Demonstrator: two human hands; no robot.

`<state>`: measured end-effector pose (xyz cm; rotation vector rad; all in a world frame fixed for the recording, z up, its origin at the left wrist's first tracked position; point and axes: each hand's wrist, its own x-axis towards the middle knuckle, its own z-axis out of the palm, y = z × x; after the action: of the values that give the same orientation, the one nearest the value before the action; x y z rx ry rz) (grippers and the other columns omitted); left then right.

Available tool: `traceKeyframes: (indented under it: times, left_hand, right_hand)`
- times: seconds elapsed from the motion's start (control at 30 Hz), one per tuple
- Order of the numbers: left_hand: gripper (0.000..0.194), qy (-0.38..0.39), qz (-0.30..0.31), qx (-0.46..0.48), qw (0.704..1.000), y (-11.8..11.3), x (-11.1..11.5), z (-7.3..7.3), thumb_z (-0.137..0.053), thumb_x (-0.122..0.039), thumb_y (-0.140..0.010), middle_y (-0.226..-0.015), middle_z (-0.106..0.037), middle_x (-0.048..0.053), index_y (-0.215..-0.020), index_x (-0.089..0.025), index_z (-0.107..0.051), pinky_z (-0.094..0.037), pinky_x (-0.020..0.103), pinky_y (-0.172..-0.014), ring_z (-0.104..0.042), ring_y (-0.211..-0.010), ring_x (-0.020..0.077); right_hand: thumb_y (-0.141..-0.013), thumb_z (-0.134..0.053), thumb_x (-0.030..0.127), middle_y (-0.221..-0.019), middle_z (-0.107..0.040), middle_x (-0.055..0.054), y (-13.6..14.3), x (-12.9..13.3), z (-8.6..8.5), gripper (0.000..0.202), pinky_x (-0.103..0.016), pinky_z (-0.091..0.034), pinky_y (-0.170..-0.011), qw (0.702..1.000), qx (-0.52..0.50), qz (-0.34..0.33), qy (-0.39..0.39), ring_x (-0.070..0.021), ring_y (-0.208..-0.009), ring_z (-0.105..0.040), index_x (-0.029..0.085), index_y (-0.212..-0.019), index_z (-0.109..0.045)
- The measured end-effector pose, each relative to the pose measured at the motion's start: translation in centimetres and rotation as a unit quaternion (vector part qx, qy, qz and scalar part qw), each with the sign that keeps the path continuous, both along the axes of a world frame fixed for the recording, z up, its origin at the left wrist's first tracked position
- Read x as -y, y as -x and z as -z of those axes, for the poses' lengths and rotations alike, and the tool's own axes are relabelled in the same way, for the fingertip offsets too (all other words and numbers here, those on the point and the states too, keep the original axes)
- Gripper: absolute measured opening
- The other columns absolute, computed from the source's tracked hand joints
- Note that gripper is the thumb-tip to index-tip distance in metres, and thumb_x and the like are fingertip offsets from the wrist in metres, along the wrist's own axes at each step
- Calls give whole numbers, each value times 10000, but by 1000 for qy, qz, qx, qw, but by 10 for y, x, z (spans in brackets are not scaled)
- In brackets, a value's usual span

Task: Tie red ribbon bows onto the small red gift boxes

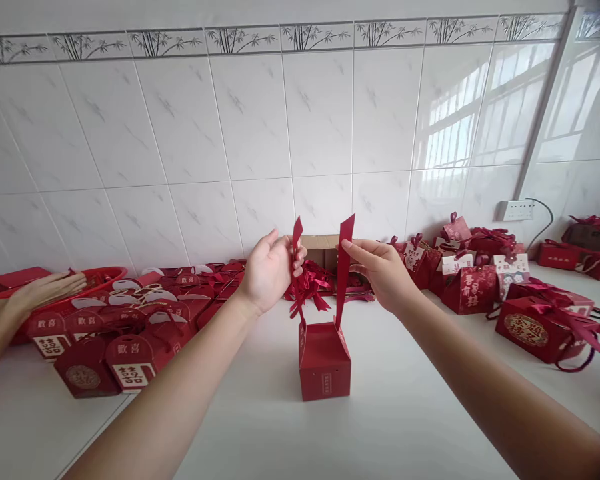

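Note:
A small red gift box stands upright on the white table in front of me, its top sides sloping inward. A red ribbon comes up from the two top corners of the box, one end on each side. My left hand has its fingers curled on the left end, palm partly turned up. Between thumb and fingers, my right hand pinches the right end. Both ends stand taut and nearly vertical, their cut tips above my fingers.
Several red boxes crowd the left, beside a red basin and another person's hand. A pile of ribbons lies behind by a cardboard box. Decorated boxes with bows stand right. A tiled wall closes the back.

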<state>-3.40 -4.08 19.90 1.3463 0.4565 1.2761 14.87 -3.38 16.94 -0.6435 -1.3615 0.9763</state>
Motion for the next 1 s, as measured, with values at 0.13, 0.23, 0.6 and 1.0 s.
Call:
traceKeyframes:
  times: [0.13,0.23,0.6,1.0]
  left_hand:
    - [196,7,-87,18,996,-5,-3,2,-390,-226,-805,-592,-398,-9,-622,-174,-439,-346,206,-474,-375,-512,98]
    - [161,-49,-148,20,988,-7,-5,6,-512,-195,-776,-634,-457,-19,-626,-172,-457,-376,199,-527,-434,-569,91]
    - [135,-130,-237,32,962,-7,-10,16,-709,-236,-688,-770,-630,-20,-797,-181,-651,-437,234,-703,-569,-745,107]
    - [146,-137,-219,-5,966,-6,-11,15,-680,-259,-726,-707,-621,-16,-837,-181,-624,-471,256,-709,-589,-711,118]
  right_hand:
    - [-697,-694,445,-718,-644,-8,1,1,1,258,-259,-431,-644,1000,-7,-20,-3,-120,-683,-557,199,-776,-702]
    - [-688,-708,426,-761,-663,-7,2,1,1,246,-262,-445,-655,999,-21,-24,-6,-126,-708,-578,216,-816,-704]
    - [-615,-754,441,-785,-623,-7,4,-5,-2,240,-274,-425,-665,996,-67,20,52,-141,-754,-556,225,-710,-714]
    - [-659,-729,427,-780,-672,-39,8,-6,0,260,-303,-494,-673,997,-73,-10,30,-157,-710,-624,187,-753,-691]
